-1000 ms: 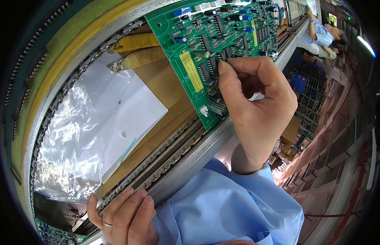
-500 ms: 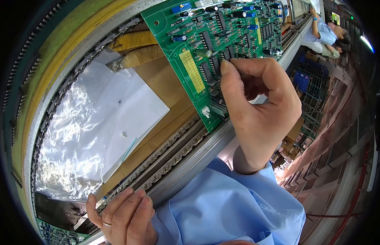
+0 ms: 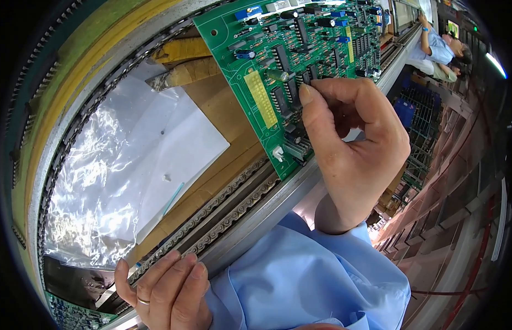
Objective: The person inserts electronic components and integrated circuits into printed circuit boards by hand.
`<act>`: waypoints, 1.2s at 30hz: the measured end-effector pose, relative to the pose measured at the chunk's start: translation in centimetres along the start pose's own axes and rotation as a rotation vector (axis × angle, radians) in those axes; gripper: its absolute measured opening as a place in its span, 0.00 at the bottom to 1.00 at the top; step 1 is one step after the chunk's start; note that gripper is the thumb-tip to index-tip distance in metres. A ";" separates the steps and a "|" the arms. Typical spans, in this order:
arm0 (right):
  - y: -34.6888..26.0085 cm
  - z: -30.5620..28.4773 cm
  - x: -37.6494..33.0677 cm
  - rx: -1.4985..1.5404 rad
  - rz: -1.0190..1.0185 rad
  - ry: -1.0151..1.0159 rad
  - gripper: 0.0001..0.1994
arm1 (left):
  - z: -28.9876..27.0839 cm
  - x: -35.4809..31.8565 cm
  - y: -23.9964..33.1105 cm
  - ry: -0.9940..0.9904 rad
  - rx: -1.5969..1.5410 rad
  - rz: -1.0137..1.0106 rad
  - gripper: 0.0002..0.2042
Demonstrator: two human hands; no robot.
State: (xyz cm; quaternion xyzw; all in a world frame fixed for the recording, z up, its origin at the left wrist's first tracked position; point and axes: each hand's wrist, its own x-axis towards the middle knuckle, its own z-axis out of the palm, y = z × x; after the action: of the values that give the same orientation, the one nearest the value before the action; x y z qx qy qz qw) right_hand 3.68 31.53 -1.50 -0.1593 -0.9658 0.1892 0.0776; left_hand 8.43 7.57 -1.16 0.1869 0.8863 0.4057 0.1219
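Observation:
A green circuit board point(image 3: 256, 148) full of black chips, capacitors and small parts lies across the upper middle, its near edge along the conveyor rail. Above it my right hand point(image 3: 360, 132) is closed in a pinch, thumb and index fingertips down among the chips. Whatever lies between those fingertips is hidden. A yellow patch dotted with holes point(image 3: 260, 99) and a white connector point(image 3: 278, 153) sit on the board left of that hand. At the lower left, my left hand point(image 3: 168, 291) rests by the rail with loosely bent, parted fingers, holding nothing visible.
Two chains point(image 3: 217, 220) run along the near metal rail point(image 3: 250, 225). Between the rails lie cardboard point(image 3: 234, 115), white paper point(image 3: 195, 137) and a clear plastic bag point(image 3: 96, 192). Another board point(image 3: 74, 313) shows at lower left. A co-worker point(image 3: 440, 49) is at the far right.
My right hand keeps its pinch over the same group of chips, and it and the board appear very slightly lower and further right. My left hand stays by the rail.

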 end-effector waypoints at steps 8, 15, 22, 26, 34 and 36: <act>-0.4 0.2 -0.3 0.033 0.058 -0.012 0.04 | 0.1 0.0 -0.1 0.019 -0.020 -0.024 0.05; -0.9 0.8 -0.8 0.003 0.092 0.020 0.04 | 0.6 -0.4 -0.3 0.086 -0.037 -0.031 0.06; -0.5 0.7 -0.8 0.040 0.114 0.030 0.05 | 0.4 -0.3 -0.3 0.052 -0.016 -0.014 0.06; -0.6 0.5 -0.6 -0.009 0.077 0.017 0.05 | 0.3 -0.3 -0.2 0.032 -0.015 -0.038 0.06; -0.5 0.2 -0.5 0.049 0.080 -0.040 0.04 | 0.2 -0.4 -0.1 0.028 -0.018 -0.059 0.06; -0.6 0.2 -0.6 0.040 0.085 -0.037 0.04 | 0.1 -0.2 -0.1 0.023 -0.009 -0.069 0.05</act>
State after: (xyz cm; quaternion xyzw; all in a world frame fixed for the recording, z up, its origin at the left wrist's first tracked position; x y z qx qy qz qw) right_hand 4.01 30.75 -1.49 -0.1950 -0.9555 0.2145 0.0550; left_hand 8.60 7.56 -1.28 0.1513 0.8918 0.4072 0.1265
